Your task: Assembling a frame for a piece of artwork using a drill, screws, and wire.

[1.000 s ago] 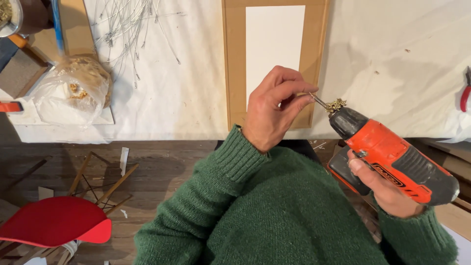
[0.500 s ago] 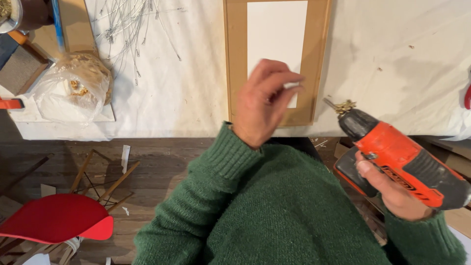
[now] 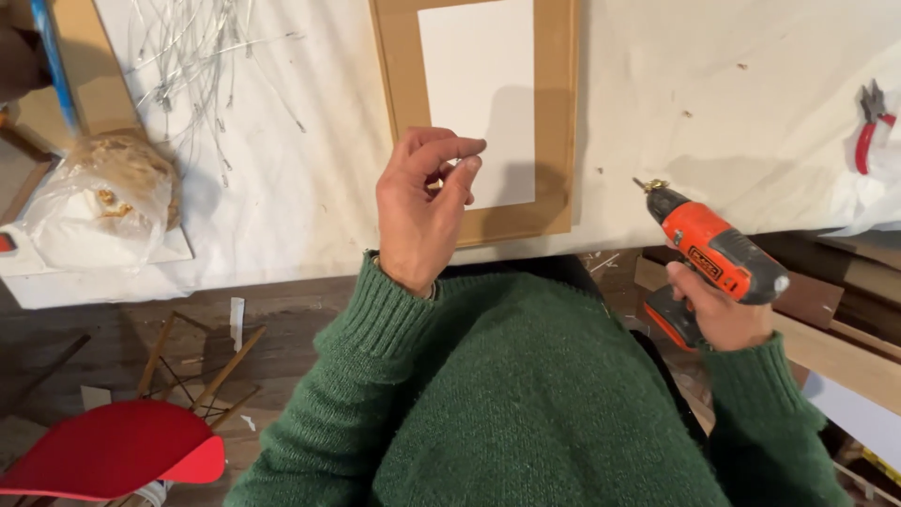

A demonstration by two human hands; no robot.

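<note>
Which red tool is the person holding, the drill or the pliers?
The orange-red cordless drill, gripped in the right hand. The red-handled pliers lie untouched on the white table cover.

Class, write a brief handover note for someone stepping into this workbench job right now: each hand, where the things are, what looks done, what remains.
Left hand: raised over the table, fingertips pinched together; whatever they hold is too small to tell.
Right hand: grips the orange drill at the table edge, tip pointing toward the brown board.
White sheet lies centred on the board.
Done: no drilled holes visible.
Left: drilling or fastening, apparently all of it.
</note>
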